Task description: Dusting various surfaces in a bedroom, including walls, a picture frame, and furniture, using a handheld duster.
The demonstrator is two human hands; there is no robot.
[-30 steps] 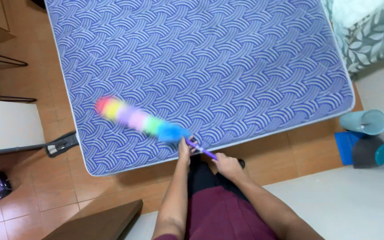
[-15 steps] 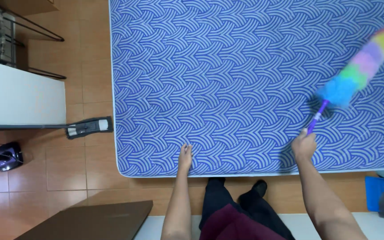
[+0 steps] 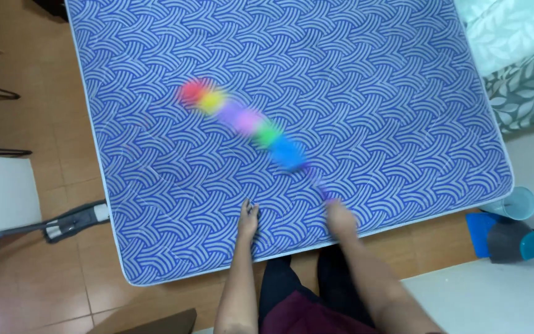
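A floor mop head [image 3: 75,221] lies on the tiled floor just off the mattress's left edge. On the mattress [image 3: 403,80], a blue one with a wave pattern, the left hand [image 3: 248,218] rests flat near the near edge, fingers spread and holding nothing, bracing the body. To its right the rainbow duster [image 3: 242,120] lies blurred across the middle of the mattress, its red tip toward the far left and its blue end toward the near edge. The right hand [image 3: 341,219], close to the near edge, is clenched around the duster's purple handle. To dust well here, I judge the strokes should be long and overlapping, the fluffy head kept lightly on the fabric, the wrist loose, each pass ending toward an edge so dust leaves the mattress. A dustpan and brush [image 3: 508,238] sit on the floor past the near right corner.
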